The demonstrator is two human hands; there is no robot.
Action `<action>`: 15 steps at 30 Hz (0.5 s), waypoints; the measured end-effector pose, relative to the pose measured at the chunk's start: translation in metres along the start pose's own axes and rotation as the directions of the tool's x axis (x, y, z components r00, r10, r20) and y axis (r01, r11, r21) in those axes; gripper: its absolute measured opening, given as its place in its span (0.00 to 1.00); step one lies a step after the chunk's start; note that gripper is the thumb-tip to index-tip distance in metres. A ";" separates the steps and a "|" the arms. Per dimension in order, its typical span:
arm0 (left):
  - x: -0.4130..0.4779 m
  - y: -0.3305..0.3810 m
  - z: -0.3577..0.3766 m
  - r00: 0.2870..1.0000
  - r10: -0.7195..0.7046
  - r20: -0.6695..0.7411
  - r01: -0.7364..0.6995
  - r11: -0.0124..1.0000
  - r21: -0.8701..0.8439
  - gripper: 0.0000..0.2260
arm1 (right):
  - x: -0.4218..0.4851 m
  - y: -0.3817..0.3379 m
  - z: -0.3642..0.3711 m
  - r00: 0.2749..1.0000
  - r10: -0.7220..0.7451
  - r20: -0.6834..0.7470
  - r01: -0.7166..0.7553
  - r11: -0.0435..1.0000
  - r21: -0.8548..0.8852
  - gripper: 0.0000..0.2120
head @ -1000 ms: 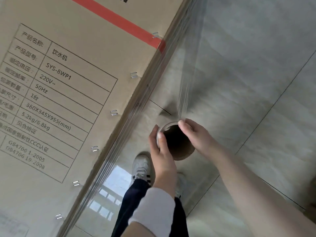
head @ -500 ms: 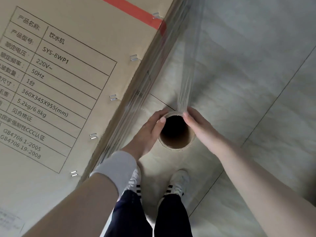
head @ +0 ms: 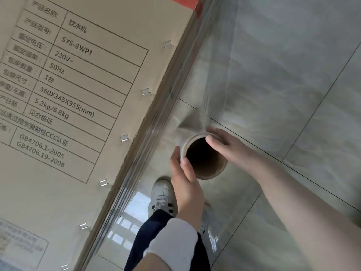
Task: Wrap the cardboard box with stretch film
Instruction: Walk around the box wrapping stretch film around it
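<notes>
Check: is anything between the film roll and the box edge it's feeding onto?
Nothing visible. The left hand and right hand grip the film roll; film runs unbroken to the corner of the cardboard box, above floor and a shoe.

Tan cardboard box point(head: 93, 173), clear stretch film point(head: 214, 75)

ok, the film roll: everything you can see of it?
The roll shows its open end to the camera: a brown cardboard core, hollow and dark inside, with a pale rim. It is held off the tiled floor, beside the box edge. The left hand grips its near-left side, thumb at the rim; the right hand grips the far-right side, thumb over the rim. Clear film runs taut from its far side to the box edge.
</notes>
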State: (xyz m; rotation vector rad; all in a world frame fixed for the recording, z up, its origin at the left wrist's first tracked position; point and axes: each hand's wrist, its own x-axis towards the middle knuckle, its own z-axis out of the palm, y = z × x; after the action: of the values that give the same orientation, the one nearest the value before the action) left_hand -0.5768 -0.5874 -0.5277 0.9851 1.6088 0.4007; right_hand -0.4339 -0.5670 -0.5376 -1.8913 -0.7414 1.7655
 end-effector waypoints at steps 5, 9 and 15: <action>0.015 -0.005 -0.016 0.993 0.055 0.101 -0.069 0.988 0.136 0.31 | 0.004 -0.004 -0.006 0.997 -0.005 0.073 0.008 0.999 -0.032 0.02; 0.059 0.018 -0.042 0.950 0.087 0.299 -0.163 0.957 0.239 0.29 | 0.007 -0.001 0.007 0.997 -0.064 0.043 0.067 0.996 -0.054 0.30; 0.078 0.023 -0.047 0.868 0.067 0.493 -0.194 0.958 0.211 0.19 | 0.002 0.015 0.025 0.996 -0.036 -0.086 0.048 0.989 0.141 0.28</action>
State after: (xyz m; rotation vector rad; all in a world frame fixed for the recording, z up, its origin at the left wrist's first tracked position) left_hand -0.6112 -0.5027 -0.5475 1.2806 1.1546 0.0236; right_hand -0.4571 -0.5774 -0.5510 -1.8283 -0.6038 1.6576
